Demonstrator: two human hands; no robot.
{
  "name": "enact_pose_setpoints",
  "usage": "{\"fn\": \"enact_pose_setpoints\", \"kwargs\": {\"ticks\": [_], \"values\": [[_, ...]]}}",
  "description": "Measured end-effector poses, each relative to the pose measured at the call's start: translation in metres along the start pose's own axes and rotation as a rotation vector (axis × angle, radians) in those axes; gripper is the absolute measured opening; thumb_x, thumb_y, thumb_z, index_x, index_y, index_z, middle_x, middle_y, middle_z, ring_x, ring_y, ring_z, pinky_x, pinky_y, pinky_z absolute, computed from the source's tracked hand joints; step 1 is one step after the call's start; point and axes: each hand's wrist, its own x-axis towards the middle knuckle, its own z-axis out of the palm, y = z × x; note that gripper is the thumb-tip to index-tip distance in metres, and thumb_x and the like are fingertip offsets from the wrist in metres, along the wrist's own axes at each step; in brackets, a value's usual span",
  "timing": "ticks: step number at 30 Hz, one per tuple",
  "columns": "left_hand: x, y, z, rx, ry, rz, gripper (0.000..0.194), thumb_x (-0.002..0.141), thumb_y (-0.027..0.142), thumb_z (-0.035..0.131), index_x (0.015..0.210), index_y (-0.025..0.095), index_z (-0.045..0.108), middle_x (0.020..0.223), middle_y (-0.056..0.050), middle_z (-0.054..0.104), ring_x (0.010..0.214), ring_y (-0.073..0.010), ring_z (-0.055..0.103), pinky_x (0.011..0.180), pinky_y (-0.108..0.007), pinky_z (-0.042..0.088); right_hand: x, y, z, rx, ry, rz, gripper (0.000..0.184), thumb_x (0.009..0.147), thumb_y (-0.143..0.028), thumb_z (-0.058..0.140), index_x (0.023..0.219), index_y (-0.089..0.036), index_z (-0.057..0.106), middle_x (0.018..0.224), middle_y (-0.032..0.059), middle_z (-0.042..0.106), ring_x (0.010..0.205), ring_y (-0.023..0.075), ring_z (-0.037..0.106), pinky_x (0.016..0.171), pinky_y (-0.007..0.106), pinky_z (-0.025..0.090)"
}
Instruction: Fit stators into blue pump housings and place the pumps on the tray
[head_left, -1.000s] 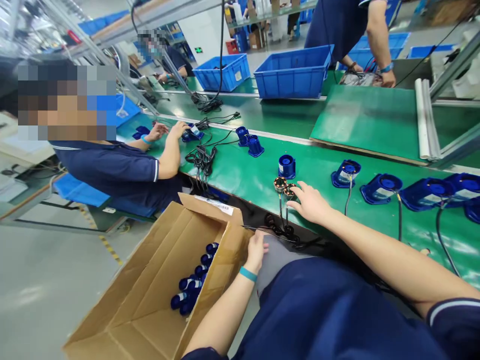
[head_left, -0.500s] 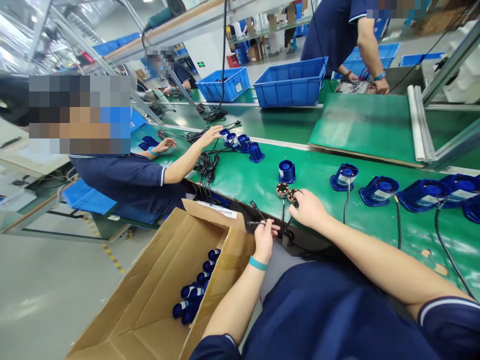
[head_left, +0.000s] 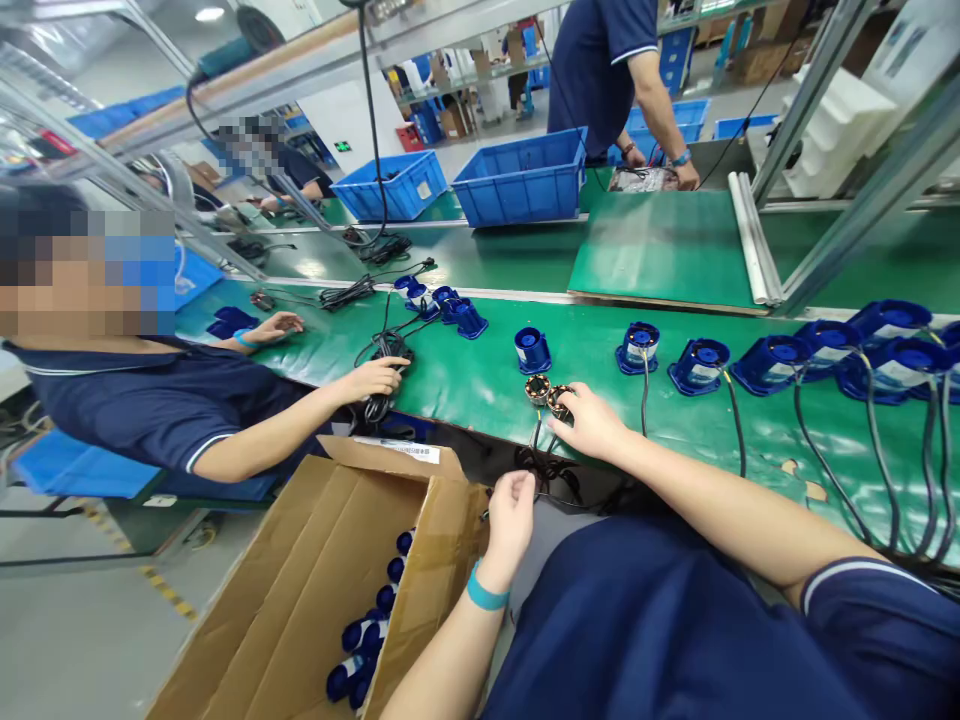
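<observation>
My right hand [head_left: 589, 420] rests on the green belt [head_left: 675, 420], fingers curled onto one of two small copper-wound stators [head_left: 538, 388] near the front edge. Thin black leads [head_left: 544, 465] hang down from the stators over the belt's edge. My left hand [head_left: 510, 515] is below the edge, fingers pinched on those black leads beside the flap of a cardboard box [head_left: 322, 580]. Several blue cylindrical parts [head_left: 367, 630] lie in the box.
Blue fan housings [head_left: 697, 365] with black cords stand in a row along the belt to the right; one blue cup [head_left: 532, 350] stands just behind the stators. A seated person at left has a hand [head_left: 375, 378] on a cord bundle. Blue bins [head_left: 521, 180] stand behind; another person stands there.
My left hand has dropped a little, staying pinched on the leads. My right hand stays on the stators. The neighbour's hand has pulled back from the far blue parts to the cord bundle.
</observation>
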Motion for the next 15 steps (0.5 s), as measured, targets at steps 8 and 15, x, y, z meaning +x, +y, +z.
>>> {"fn": "enact_pose_setpoints", "kwargs": {"ticks": [8, 15], "values": [[0.087, 0.091, 0.033, -0.076, -0.150, 0.176, 0.051, 0.086, 0.027, 0.069, 0.130, 0.009, 0.051, 0.068, 0.001, 0.065, 0.062, -0.0137, 0.062, 0.065, -0.028, 0.054, 0.007, -0.033, 0.002, -0.128, -0.054, 0.045, 0.035, 0.103, -0.037, 0.044, 0.117, -0.016, 0.068, 0.112, 0.0150, 0.056, 0.097, 0.0261, 0.061, 0.086, 0.036, 0.050], [0.086, 0.088, 0.023, 0.159, -0.035, 0.524, 0.043, 0.093, 0.029, 0.054, 0.134, 0.016, 0.051, 0.071, -0.001, 0.066, 0.064, -0.0161, 0.063, 0.065, -0.030, 0.052, 0.009, -0.044, -0.004, -0.172, -0.127, 0.023, 0.039, 0.105, -0.029, 0.035, 0.117, -0.011, 0.068, 0.113, 0.0189, 0.056, 0.100, 0.0283, 0.061, 0.086, 0.038, 0.050]]}}
